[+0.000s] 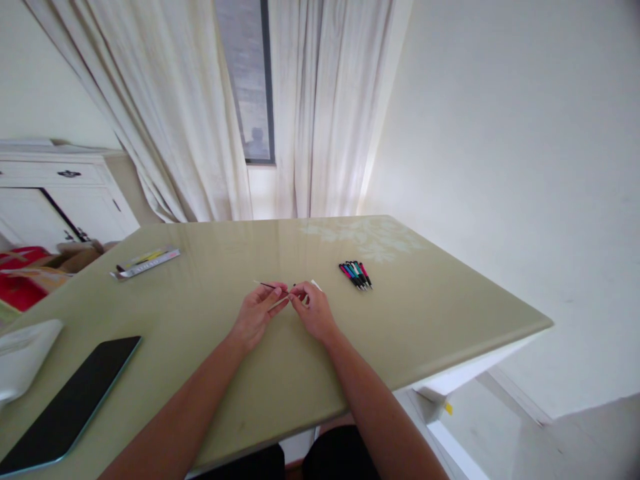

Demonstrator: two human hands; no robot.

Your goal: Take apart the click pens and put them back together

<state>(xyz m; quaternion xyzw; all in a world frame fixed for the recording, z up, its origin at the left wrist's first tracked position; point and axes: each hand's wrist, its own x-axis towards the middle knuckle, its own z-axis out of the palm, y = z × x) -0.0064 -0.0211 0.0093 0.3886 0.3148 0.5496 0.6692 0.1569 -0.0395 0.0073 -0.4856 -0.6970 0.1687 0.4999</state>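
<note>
Two hands pinch a thin dark rod above a smooth green tabletop.

Head view: The left hand and right hand nearly meet, fingertips to fingertips, over the middle of the glossy, pale green table. The left fingers are closed around the slim, straight, dark rod, which has a pale, needle-like outer end. The right thumb and fingers are pinched at its inner end. A short white stick pokes up from behind the right fingers; its lower part is hidden.

Right of the hands lies a bundle of slender pens, side by side, with pink, blue, teal and black barrels. At the far left is a long, narrow, printed packet with yellow pieces beside it. Nearer, at left, lie a flat black slab with rounded corners and a light blue rim, and a smooth white object, partly cut off. Beyond the table hang creamy, softly pleated fabric curtains.
</note>
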